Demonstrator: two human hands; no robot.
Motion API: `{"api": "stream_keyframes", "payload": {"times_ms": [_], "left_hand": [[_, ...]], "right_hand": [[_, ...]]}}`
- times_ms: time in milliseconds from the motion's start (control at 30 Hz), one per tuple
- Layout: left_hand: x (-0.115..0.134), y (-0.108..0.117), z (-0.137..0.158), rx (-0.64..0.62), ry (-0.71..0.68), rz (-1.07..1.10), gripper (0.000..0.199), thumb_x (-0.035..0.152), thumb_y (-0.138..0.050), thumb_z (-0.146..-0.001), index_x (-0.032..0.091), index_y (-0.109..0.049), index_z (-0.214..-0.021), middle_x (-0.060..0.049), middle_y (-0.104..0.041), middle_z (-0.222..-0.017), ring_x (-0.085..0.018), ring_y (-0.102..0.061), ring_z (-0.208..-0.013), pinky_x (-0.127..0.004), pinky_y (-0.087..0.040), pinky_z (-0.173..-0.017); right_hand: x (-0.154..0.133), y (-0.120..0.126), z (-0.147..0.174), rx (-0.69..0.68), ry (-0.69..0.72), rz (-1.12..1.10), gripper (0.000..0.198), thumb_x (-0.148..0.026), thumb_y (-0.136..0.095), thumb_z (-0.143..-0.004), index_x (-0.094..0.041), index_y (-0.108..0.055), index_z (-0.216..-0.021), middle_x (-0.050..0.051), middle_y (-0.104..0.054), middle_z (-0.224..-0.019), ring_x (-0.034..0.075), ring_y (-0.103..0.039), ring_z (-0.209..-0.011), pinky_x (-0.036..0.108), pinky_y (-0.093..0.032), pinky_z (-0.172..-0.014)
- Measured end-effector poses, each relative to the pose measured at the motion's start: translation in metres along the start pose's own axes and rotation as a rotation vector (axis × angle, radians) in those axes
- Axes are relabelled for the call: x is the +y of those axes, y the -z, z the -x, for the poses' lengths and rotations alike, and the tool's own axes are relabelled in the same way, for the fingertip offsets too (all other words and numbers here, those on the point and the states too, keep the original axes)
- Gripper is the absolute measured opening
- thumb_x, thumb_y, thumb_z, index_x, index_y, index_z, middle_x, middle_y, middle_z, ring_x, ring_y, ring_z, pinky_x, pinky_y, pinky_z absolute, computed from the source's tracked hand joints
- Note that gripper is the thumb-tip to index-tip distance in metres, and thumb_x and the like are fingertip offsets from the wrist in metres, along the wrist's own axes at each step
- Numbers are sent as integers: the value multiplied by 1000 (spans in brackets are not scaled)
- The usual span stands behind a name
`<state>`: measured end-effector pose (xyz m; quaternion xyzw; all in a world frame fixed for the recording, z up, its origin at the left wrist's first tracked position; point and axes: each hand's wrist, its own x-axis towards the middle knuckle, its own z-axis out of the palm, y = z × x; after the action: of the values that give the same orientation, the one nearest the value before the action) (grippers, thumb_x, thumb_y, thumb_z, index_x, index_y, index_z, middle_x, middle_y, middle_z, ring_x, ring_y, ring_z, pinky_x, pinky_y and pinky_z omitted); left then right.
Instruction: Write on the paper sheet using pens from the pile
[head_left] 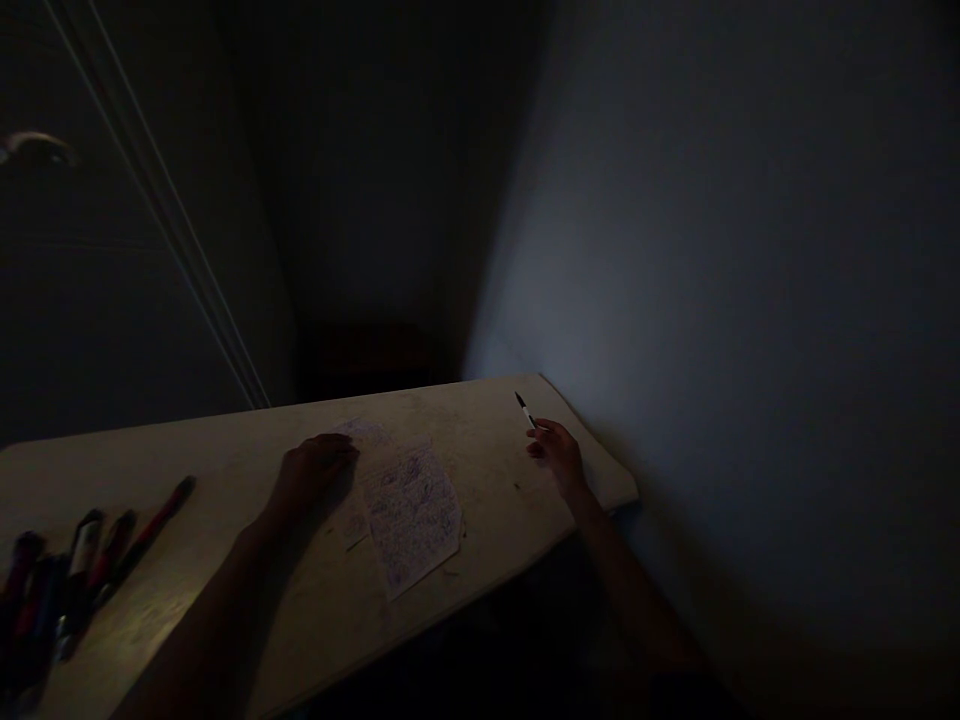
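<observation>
Between the fingers of my right hand (556, 452) is a slim pen (524, 408) with a dark tip and a pale band, pointing up and away over the table's right end. My left hand (319, 460) lies flat on the table, its fingertips at the edge of a sheet partly covered by another. That upper sheet of paper (414, 515) is filled with purple-blue scribbles and lies between my two hands. The dim light hides fine detail of the fingers and the marks.
A cluster of pens and markers (82, 565) lies at the left of the pale table (480, 420). Small scraps lie around the paper. A wall (675, 300) runs along the table's right end, and a door with a handle (37, 150) stands at the upper left.
</observation>
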<state>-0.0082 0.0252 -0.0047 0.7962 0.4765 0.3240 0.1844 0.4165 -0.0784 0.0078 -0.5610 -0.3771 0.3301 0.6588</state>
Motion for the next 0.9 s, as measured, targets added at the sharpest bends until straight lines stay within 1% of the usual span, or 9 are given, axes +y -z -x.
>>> {"api": "stream_keyframes", "payload": {"times_ms": [100, 200, 300, 433, 533, 600, 700, 800, 900], "left_hand": [[1, 1, 1, -9, 2, -19, 34, 45, -50, -80, 24, -76, -86, -9, -73, -108, -29, -67, -102, -41, -51, -93], [2, 1, 5, -22, -1, -49, 34, 44, -50, -81, 24, -76, -87, -9, -73, -110, -30, -67, -103, -42, -51, -93], [3, 1, 9, -31, 0, -71, 34, 43, -50, -83, 22, -76, -89, -10, -73, -111, -30, -67, -104, -42, -51, -95], [2, -1, 13, -1, -34, -58, 34, 41, -51, -83, 20, -76, -95, -11, -73, -110, -30, -66, -108, -42, -50, -97], [3, -5, 15, 104, -41, -32, 33, 40, -52, -83, 19, -75, -94, -12, -74, -107, -30, -65, -109, -44, -51, -96], [7, -6, 16, 118, -89, -16, 29, 37, -53, -84, 20, -75, -92, -11, -74, -103, -29, -67, -105, -42, -53, -93], [17, -2, 20, 209, -148, -21, 22, 30, -54, -85, 21, -74, -89, -11, -75, -97, -27, -67, -102, -43, -53, -90], [30, 9, 32, 383, -125, -45, 17, 28, -58, -87, 21, -73, -91, -11, -73, -102, -25, -65, -104, -44, -51, -92], [36, 29, 59, 504, -35, -100, 15, 26, -58, -89, 21, -71, -94, -10, -71, -106, -24, -63, -107, -42, -49, -94]], "right_hand": [[12, 19, 1, 99, 7, 129, 49, -49, -77, -63, -17, -63, -97, 4, -70, -78, 14, -61, -51, 26, -48, -47], [21, 29, 4, 127, 40, 262, 49, -51, -73, -65, -16, -64, -99, 3, -67, -72, 14, -58, -50, 24, -42, -43], [28, 32, 6, 149, 140, 410, 47, -49, -69, -69, -16, -68, -101, 7, -69, -82, 17, -61, -58, 29, -47, -52], [31, 30, 6, 171, 227, 544, 40, -48, -63, -70, -16, -73, -93, 13, -70, -96, 21, -65, -71, 36, -53, -67], [30, 29, 8, 129, 216, 568, 41, -51, -58, -72, -17, -73, -89, 14, -72, -95, 23, -66, -78, 36, -53, -73], [29, 30, 9, 112, 187, 588, 44, -55, -59, -69, -17, -72, -88, 14, -73, -93, 24, -66, -77, 36, -52, -71], [25, 33, 11, 105, 112, 610, 48, -58, -60, -65, -17, -73, -87, 13, -74, -89, 24, -65, -73, 35, -50, -67], [22, 36, 12, 96, 43, 634, 49, -59, -62, -59, -19, -73, -86, 14, -75, -88, 27, -66, -74, 36, -48, -67], [18, 36, 13, 79, -8, 663, 47, -56, -62, -59, -21, -74, -87, 15, -75, -94, 31, -67, -81, 39, -47, -69]]}}
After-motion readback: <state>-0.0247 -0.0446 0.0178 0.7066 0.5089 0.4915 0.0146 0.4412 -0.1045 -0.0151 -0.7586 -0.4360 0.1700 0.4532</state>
